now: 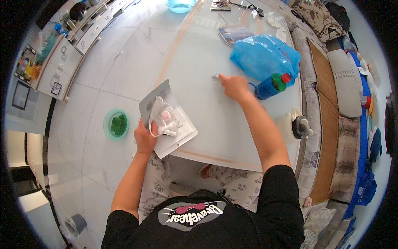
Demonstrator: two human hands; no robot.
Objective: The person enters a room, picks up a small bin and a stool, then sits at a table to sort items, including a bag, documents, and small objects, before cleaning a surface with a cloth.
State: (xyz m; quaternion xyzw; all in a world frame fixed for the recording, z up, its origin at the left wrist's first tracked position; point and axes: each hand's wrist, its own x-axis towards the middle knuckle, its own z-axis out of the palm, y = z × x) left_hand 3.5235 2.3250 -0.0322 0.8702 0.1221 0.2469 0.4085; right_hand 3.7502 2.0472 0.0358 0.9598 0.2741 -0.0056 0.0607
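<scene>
My left hand (145,137) grips a grey-and-white flat pouch (183,130) at the table's near left edge. A white item with a looped cord (158,109), bearing a small pink patch, lies against the pouch under my thumb. Out over the glass-like tabletop (199,93), my right hand (233,86) has its fingertips at a small whitish scrap (215,75). Whether they pinch it or only touch it cannot be told. Just beyond that hand are a blue plastic bag (264,56) and a tilted bottle (270,87) with a red cap and green shoulder.
A pump-topped container (290,124) stands at the table's right edge. Farther back lie a round hand fan (234,33) and a black cable (245,7). A green basin (116,124) sits on the floor to the left; a padded sofa (314,102) runs along the right.
</scene>
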